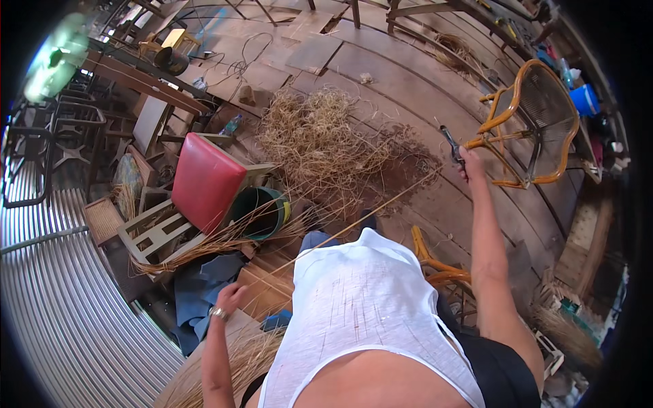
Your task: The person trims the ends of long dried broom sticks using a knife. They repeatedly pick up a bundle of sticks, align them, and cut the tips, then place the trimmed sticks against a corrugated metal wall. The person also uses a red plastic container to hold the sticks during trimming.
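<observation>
My right hand (473, 165) is stretched out at the right, closed round the handles of dark pruning shears (449, 139) whose tip points away from me. At the lower left my left hand (231, 298), with a watch on its wrist, has its fingers curled on a long pale cane strand (340, 231). That strand slants up to the right, across the front of my white top, and its far end lies near the scraps. A large heap of tangled cane shavings (309, 132) covers the floor ahead. Just beyond my right hand stands a chair with an orange-brown rattan frame (500, 126).
A red-padded chair (207, 180) lies tipped at the left beside a dark green bucket (262, 212). Long cane strands (197, 257) trail over both. Corrugated metal sheet (61, 306) borders the lower left. A blue bucket (585, 100) is at the far right.
</observation>
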`<state>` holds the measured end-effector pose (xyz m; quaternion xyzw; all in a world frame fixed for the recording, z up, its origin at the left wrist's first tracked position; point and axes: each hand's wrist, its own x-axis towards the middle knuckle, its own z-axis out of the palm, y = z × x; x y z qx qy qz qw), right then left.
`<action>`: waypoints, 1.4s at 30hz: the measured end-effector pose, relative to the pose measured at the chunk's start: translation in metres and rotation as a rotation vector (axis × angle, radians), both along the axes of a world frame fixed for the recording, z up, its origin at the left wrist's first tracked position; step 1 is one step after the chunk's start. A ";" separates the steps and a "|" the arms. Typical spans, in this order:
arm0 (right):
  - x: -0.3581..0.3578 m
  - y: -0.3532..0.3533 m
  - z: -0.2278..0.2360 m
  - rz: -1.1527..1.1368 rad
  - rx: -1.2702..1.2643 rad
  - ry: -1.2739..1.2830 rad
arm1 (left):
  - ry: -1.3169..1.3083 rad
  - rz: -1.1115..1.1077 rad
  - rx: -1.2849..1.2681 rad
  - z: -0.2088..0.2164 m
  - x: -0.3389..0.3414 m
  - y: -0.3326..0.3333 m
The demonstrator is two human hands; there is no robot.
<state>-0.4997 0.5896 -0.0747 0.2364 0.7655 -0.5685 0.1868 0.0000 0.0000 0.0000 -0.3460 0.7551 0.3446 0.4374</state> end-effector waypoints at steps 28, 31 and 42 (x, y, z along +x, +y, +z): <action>0.000 0.010 -0.007 -0.052 0.112 0.040 | 0.291 0.132 0.008 -0.039 0.006 -0.016; 0.020 -0.018 0.006 0.164 0.230 -0.002 | -0.006 0.006 -0.141 -0.039 0.021 -0.031; 0.148 -0.185 -0.020 0.314 -0.014 -0.015 | 0.454 0.275 0.604 -0.050 -0.266 0.210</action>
